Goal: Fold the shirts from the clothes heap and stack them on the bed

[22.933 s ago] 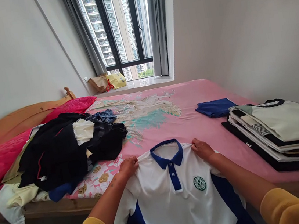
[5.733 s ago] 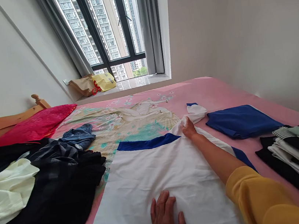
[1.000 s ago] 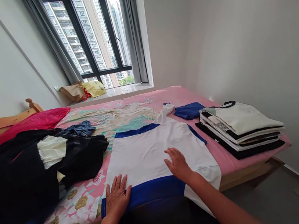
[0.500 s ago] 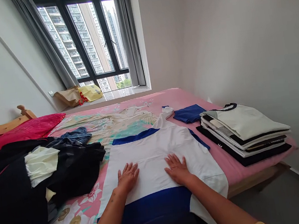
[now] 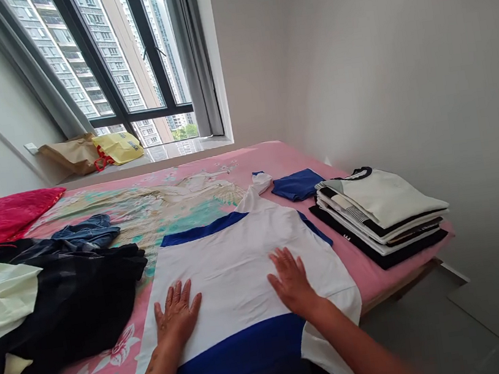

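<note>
A white shirt with blue panels lies spread on the bed in front of me, its collar end pointing away. My left hand rests flat near the shirt's left side, fingers spread. On the right half, my right hand has its fingers apart, on or just over the white cloth; contact is hard to tell. Neither hand grips anything. Small wrinkles run across the fabric between them. Past the collar end, a folded blue garment sits beside the stack of folded clothes.
Loose dark clothes are heaped on the left, with a pale cloth and blue denim. A red pillow lies behind them. Bags, one yellow, stand on the window ledge. The bed's edge drops to floor at right.
My hands have moved apart over the shirt, the left one sliding toward its left side. The whole view has turned somewhat right and down.
</note>
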`<control>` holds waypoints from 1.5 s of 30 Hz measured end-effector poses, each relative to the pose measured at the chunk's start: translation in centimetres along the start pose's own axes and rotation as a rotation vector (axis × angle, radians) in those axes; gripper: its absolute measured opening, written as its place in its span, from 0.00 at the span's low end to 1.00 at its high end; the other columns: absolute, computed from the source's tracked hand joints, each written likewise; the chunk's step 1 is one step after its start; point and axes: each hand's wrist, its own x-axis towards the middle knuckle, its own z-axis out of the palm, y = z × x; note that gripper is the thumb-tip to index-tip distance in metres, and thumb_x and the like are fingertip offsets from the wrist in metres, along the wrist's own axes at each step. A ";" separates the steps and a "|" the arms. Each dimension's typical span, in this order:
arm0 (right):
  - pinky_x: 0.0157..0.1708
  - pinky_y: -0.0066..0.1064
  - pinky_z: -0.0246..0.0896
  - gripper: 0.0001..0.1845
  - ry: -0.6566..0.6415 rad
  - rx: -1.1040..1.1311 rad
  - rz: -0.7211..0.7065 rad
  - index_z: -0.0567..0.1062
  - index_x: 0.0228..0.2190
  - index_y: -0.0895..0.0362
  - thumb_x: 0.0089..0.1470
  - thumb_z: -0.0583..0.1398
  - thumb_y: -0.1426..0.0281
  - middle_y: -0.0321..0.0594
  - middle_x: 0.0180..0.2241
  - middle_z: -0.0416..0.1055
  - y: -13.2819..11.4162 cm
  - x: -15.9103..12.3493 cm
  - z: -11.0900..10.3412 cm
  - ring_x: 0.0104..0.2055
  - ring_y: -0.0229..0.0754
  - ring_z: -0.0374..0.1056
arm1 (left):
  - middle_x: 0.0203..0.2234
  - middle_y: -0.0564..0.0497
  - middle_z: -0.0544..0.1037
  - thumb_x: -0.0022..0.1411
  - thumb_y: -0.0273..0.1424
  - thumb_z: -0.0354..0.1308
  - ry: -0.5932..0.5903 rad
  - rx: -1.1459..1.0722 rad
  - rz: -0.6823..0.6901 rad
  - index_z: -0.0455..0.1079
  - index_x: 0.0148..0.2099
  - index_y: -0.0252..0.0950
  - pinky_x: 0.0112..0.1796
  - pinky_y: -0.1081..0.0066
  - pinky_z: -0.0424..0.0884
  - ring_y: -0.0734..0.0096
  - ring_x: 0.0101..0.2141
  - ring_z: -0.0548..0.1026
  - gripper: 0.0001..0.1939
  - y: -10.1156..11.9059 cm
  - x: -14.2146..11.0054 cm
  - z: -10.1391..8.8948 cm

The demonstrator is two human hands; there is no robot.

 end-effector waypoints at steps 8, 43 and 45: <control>0.61 0.47 0.22 0.29 -0.255 -0.046 -0.025 0.52 0.61 0.54 0.60 0.43 0.60 0.39 0.64 0.41 3.8 4.1 2.5 0.66 0.42 0.34 | 0.64 0.50 0.48 0.62 0.49 0.35 -0.004 0.023 -0.011 0.47 0.65 0.44 0.58 0.48 0.34 0.62 0.63 0.43 0.32 0.1 -0.2 -0.3; 0.60 0.48 0.33 0.28 -0.029 -0.205 0.337 0.56 0.59 0.55 0.60 0.45 0.60 0.42 0.63 0.47 14.1 -7.2 -1.6 0.64 0.46 0.40 | 0.64 0.49 0.47 0.62 0.50 0.33 -0.002 0.029 -0.015 0.48 0.65 0.43 0.58 0.48 0.35 0.61 0.63 0.44 0.33 0.3 0.6 -0.2; 0.60 0.50 0.33 0.26 -0.009 -0.159 0.214 0.59 0.57 0.50 0.59 0.47 0.59 0.39 0.62 0.48 13.2 -9.5 -1.6 0.64 0.48 0.39 | 0.65 0.47 0.46 0.62 0.49 0.33 -0.042 0.024 -0.044 0.47 0.65 0.41 0.57 0.46 0.37 0.60 0.63 0.44 0.33 0.8 0.8 -0.8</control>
